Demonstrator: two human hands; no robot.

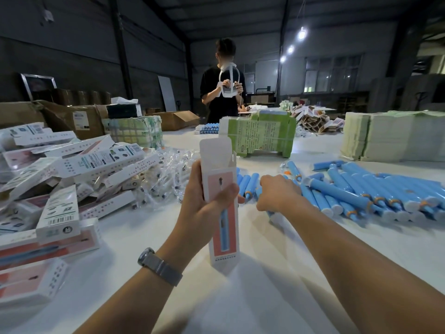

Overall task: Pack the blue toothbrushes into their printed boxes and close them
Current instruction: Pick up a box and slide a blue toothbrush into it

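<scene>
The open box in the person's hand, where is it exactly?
The open printed box stands upright at centre, gripped by the left hand, with the right hand and loose blue toothbrushes to its right.

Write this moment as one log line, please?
left hand: holds open box upright | right hand: grasping a blue toothbrush on table | toothbrush not yet in box

One upright white printed cardboard box (222,203) with an open top flap is seen. Blue plastic toothbrushes (375,191) are heaped beyond exact counting, well over twenty. White printed boxes (72,169) are piled by the dozen. Two hands, left (204,203) and right (277,196), are counted, and one wristwatch (159,265).
</scene>
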